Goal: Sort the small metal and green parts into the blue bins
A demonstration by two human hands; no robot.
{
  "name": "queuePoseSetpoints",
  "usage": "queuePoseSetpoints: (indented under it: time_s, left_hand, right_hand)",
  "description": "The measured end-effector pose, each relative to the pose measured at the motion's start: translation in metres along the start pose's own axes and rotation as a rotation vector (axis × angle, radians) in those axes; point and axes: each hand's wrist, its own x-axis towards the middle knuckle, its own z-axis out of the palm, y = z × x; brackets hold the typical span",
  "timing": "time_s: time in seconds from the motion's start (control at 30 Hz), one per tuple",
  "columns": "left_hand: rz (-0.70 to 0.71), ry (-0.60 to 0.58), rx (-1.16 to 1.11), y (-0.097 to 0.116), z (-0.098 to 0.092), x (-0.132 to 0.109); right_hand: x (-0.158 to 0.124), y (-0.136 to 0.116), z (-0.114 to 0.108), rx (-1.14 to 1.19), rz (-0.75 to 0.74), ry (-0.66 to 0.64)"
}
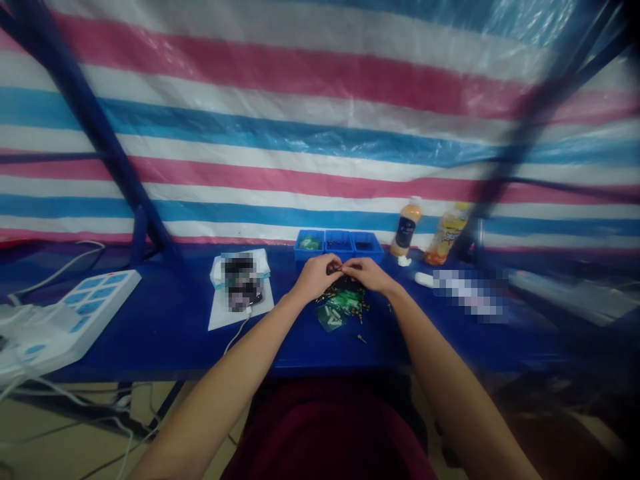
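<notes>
My left hand (320, 275) and my right hand (369, 273) meet at the fingertips over the blue table (300, 350). Both are closed in a pinch around something small and dark that I cannot make out. Beneath them lies a loose pile of small brass-coloured and dark parts (361, 308), with green material (347, 298) among it. A small clear bag with white pieces (331, 316) lies at the pile's near left. One small metal part (361, 339) rests apart, closer to the table's front edge. Just beyond my hands stand three blue bins (339, 241); the left one holds something green.
Left of my hands, a phone (255, 298) with a white cable lies on white paper (220, 317). A large white power strip (107, 300) sits far left. Two drink bottles, one dark-labelled (405, 230) and one yellow (446, 237), stand behind right. A blue frame post (120, 167) rises at left.
</notes>
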Motion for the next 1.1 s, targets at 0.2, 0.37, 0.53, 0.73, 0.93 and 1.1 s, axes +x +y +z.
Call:
queuePoseSetpoints:
  time_s: [0.2,0.37,0.53,0.73,0.93,1.1]
  left_hand:
    - [-0.003,0.079,0.096,0.002,-0.002,0.000]
    - [-0.094,0.090,0.159,-0.002,-0.001,0.000]
    - [-0.199,0.038,0.261,-0.005,0.001,-0.002]
    - [-0.284,-0.083,0.402,-0.006,0.001,-0.005]
    - [-0.291,-0.115,0.368,-0.011,0.003,-0.006]
    - [-0.229,-0.069,0.283,-0.010,0.004,-0.004]
  right_hand:
    - [-0.003,-0.010,-0.004,0.469,0.020,0.125]
    - [-0.001,-0.004,-0.008,0.490,0.183,0.128]
    - [0.014,0.003,0.001,0.448,0.198,0.265]
    - [0.014,0.002,0.006,0.063,0.170,0.285]
    - [0.000,0.020,-0.008,-0.589,0.109,0.096]
    - [0.001,0.022,-0.006,-0.629,0.051,0.064]
